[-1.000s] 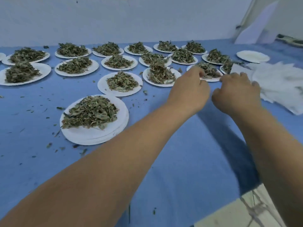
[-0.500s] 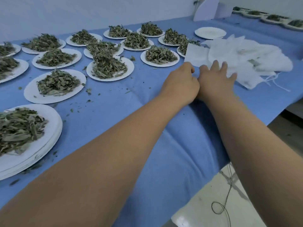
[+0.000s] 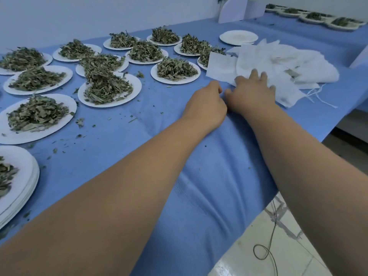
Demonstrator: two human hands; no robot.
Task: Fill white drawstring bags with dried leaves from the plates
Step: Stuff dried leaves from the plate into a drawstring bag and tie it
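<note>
At the near right, a thin cord (image 3: 266, 250) lies looped on the pale floor (image 3: 239, 259) below the table edge. Both bare forearms extend over the blue cloth (image 3: 209, 186) covering the table. At the near left edge, a stack of white plates (image 3: 23, 172) carries dried leaves. The left hand (image 3: 205, 105) rests on the cloth with fingers curled under; whether it grips anything cannot be determined. The right hand (image 3: 252, 94), just beside it, lies with fingers spread and straight on the near edge of the pile of white drawstring bags (image 3: 298, 62), at the far right of the table. Loose drawstrings (image 3: 322, 98) trail from the pile. Leaf-filled plates (image 3: 136, 84) occupy the left and far centre, their dried leaves (image 3: 107, 86) heaped. An empty plate (image 3: 238, 36) sits beyond the bags.
</note>
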